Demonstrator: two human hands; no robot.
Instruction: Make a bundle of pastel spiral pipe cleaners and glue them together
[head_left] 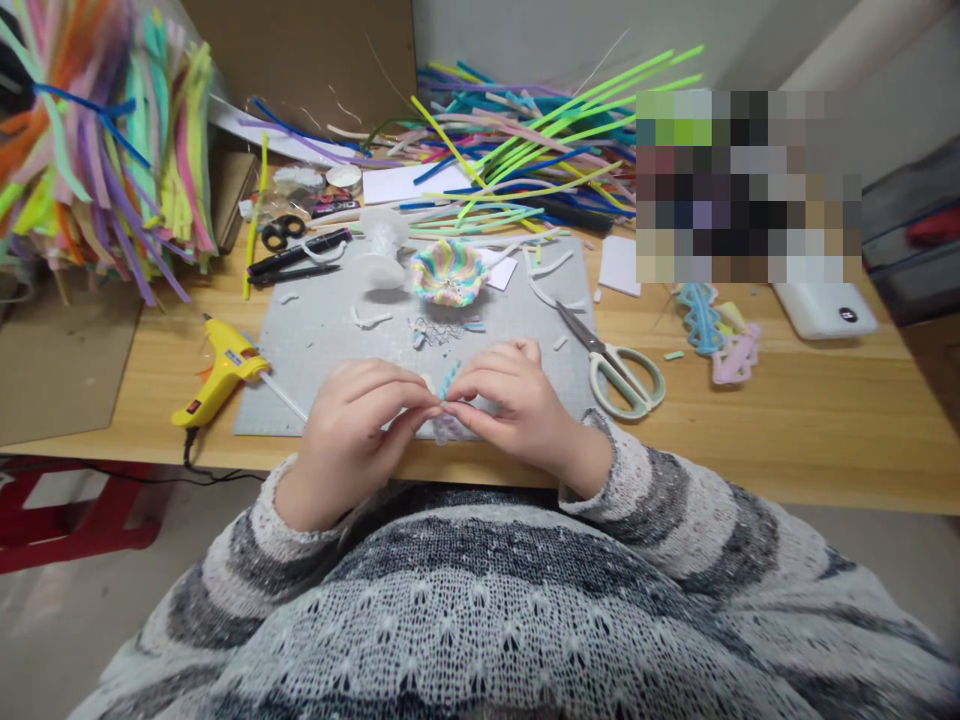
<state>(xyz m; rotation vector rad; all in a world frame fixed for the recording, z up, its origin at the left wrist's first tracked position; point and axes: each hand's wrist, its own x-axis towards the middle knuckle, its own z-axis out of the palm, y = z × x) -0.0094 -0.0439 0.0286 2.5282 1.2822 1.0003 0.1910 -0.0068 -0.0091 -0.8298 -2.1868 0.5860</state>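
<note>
My left hand and my right hand meet near the front edge of a grey cutting mat. Their thumbs and fingertips pinch together on a small pipe cleaner piece. A twisted light blue end sticks up between the fingers, and a pale lilac part shows below; the rest is covered by my fingers. Just beyond lie short wire and fuzz scraps. Behind them sits a wavy pastel pipe cleaner bowl beside a clear spool.
Scissors lie at the mat's right edge, a yellow glue gun at its left. Black markers rest at the back left. Loose pipe cleaners heap behind; a big bundle stands left. Blue zigzag pipe cleaner work lies right.
</note>
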